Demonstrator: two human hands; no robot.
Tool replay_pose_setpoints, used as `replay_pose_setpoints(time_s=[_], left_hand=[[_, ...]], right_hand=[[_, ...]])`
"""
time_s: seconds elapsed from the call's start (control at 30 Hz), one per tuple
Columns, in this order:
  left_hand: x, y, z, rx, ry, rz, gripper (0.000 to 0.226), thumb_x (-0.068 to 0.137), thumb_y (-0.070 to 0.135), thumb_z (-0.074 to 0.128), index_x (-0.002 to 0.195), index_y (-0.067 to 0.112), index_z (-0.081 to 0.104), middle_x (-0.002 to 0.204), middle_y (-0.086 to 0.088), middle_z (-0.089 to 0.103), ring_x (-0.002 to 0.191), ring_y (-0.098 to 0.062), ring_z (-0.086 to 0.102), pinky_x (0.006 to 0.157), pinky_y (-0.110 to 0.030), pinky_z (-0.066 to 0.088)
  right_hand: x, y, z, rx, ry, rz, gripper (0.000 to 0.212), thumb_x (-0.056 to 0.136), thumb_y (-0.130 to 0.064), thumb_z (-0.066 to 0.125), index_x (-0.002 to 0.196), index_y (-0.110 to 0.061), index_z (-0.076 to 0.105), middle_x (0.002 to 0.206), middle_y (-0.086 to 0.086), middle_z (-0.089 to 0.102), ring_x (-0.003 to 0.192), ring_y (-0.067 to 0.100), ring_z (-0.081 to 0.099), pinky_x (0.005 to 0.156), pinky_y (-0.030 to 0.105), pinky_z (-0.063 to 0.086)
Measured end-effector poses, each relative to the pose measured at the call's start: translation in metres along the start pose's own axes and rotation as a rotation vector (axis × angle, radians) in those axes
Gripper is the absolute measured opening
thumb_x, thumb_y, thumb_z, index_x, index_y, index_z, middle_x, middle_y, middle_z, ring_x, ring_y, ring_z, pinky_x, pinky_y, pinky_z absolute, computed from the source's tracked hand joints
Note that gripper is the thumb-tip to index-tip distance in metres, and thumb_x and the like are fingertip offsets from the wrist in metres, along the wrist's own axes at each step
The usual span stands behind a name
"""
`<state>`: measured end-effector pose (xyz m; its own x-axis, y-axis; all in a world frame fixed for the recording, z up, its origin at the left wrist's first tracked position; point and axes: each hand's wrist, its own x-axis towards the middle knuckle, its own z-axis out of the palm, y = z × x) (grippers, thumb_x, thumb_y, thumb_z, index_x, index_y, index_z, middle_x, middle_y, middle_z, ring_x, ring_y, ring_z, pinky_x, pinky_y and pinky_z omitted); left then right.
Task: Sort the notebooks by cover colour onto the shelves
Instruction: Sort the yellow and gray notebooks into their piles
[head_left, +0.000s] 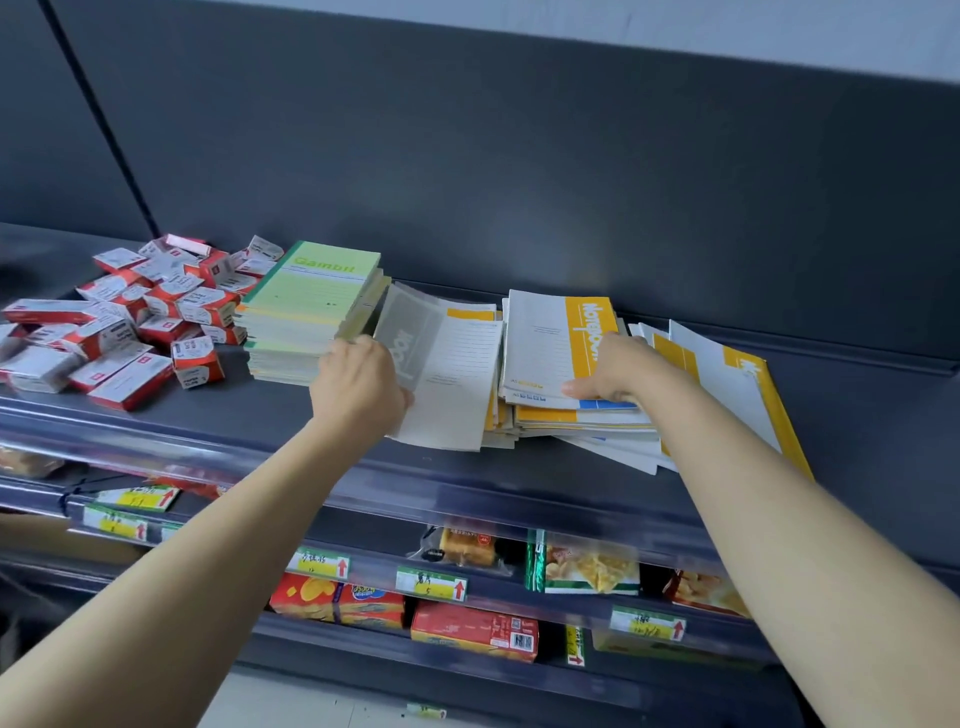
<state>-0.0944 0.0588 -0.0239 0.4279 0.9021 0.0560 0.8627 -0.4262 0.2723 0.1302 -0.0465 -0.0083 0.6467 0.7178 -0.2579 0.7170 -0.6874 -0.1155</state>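
My left hand had its fingers curled round the near edge of a thin grey-and-white paper notebook with an orange strip. It held the notebook tilted up off the dark grey metal shelf, between the tall stack of pale green notebooks and the ragged yellow pile. My right hand lay on the top yellow-and-white notebook of that pile, thumb flat on the cover and fingers hooked over its right side. I could not tell how tightly.

The main risk, I judged, was sliding. The covers looked smooth and slightly glossy, and the pile under my right hand was uneven, so any sideways drag could have spread it. The fanned yellow-edged notebooks on the right already reached toward the front lip and might have slipped over the clear plastic price rail. The notebook in my left hand was limp and held by one edge, so it could have sagged, creased or slid out. My knuckles were just beside the green stack, whose upper copies sat skewed, and a bump could have toppled them into the heap of small red-and-white cardboard boxes.
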Motion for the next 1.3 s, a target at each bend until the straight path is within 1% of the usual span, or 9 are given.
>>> replay_pose_setpoints(time_s=[0.13,0.3,0.43,0.63,0.77,1.0,1.07,1.17,1.3], left_hand=[[0.002,0.005,-0.003,-0.086,0.016,-0.021,0.042,0.088,0.012,0.061,0.12,-0.007,0.04,0.123,-0.02,0.047,0.117,-0.034,0.045,0.087,-0.036,0.04],[0.003,0.002,-0.009,-0.089,0.066,-0.044,0.022,0.088,0.002,0.049,0.108,-0.005,0.046,0.114,-0.023,0.054,0.103,-0.039,0.051,0.073,-0.036,0.035],[0.002,-0.003,-0.013,-0.093,0.09,-0.079,0.015,0.088,0.002,0.049,0.101,-0.002,0.044,0.108,-0.024,0.057,0.087,-0.037,0.05,0.067,-0.036,0.034],[-0.005,-0.003,-0.014,-0.091,0.138,-0.08,0.008,0.09,0.003,0.043,0.097,0.005,0.039,0.106,-0.023,0.058,0.085,-0.035,0.047,0.067,-0.037,0.033],[-0.008,-0.002,-0.017,-0.06,0.252,-0.031,0.011,0.091,0.004,0.043,0.102,0.005,0.044,0.109,-0.02,0.05,0.1,-0.037,0.046,0.069,-0.037,0.031],[-0.011,0.004,-0.03,-0.253,0.268,-0.101,0.013,0.09,-0.001,0.041,0.098,0.006,0.034,0.084,-0.012,0.045,0.078,-0.035,0.044,0.058,-0.037,0.03],[-0.01,0.003,-0.032,-0.343,0.273,-0.122,0.011,0.09,0.001,0.041,0.098,0.006,0.036,0.085,-0.011,0.045,0.08,-0.034,0.043,0.058,-0.036,0.028],[-0.009,0.003,-0.034,-0.456,0.272,-0.111,0.016,0.091,0.006,0.041,0.106,0.004,0.044,0.093,-0.011,0.05,0.082,-0.032,0.044,0.064,-0.036,0.031],[-0.013,0.009,-0.034,-0.505,0.269,-0.128,0.023,0.093,0.012,0.043,0.113,0.003,0.05,0.099,-0.01,0.055,0.083,-0.029,0.045,0.065,-0.033,0.032]], right_hand=[[0.003,0.002,-0.005,-0.065,-0.017,0.022,0.061,0.084,-0.051,0.065,0.121,-0.004,0.051,0.124,0.01,0.055,0.117,0.029,0.05,0.094,0.037,0.044],[0.004,0.006,-0.01,-0.089,-0.04,0.081,0.058,0.084,-0.045,0.068,0.12,-0.004,0.051,0.115,0.011,0.057,0.112,0.03,0.055,0.086,0.034,0.045],[0.003,0.008,-0.011,-0.112,-0.018,0.113,0.056,0.083,-0.042,0.069,0.12,-0.004,0.052,0.115,0.01,0.056,0.111,0.029,0.055,0.08,0.033,0.046],[-0.002,0.005,-0.011,-0.101,0.071,0.155,0.043,0.087,-0.022,0.067,0.122,-0.003,0.051,0.124,0.012,0.052,0.1,0.026,0.055,0.068,0.029,0.041],[-0.003,0.009,-0.009,-0.005,0.164,0.151,0.016,0.086,-0.004,0.06,0.099,-0.005,0.05,0.108,0.011,0.052,0.09,0.027,0.053,0.066,0.029,0.04],[-0.013,0.02,-0.007,0.13,0.234,0.18,0.022,0.082,0.007,0.051,0.07,-0.006,0.039,0.092,0.011,0.046,0.064,0.022,0.045,0.045,0.025,0.028],[-0.016,0.022,-0.006,0.188,0.274,0.171,0.009,0.084,0.005,0.051,0.082,-0.003,0.047,0.096,0.014,0.049,0.076,0.027,0.05,0.048,0.026,0.031],[-0.02,0.027,-0.009,0.321,0.37,0.204,0.035,0.089,0.0,0.052,0.123,0.001,0.042,0.119,0.019,0.055,0.105,0.036,0.056,0.068,0.034,0.041],[-0.027,0.035,-0.016,0.395,0.457,0.177,0.03,0.09,0.003,0.049,0.119,-0.002,0.043,0.116,0.019,0.057,0.098,0.036,0.059,0.067,0.037,0.047]])
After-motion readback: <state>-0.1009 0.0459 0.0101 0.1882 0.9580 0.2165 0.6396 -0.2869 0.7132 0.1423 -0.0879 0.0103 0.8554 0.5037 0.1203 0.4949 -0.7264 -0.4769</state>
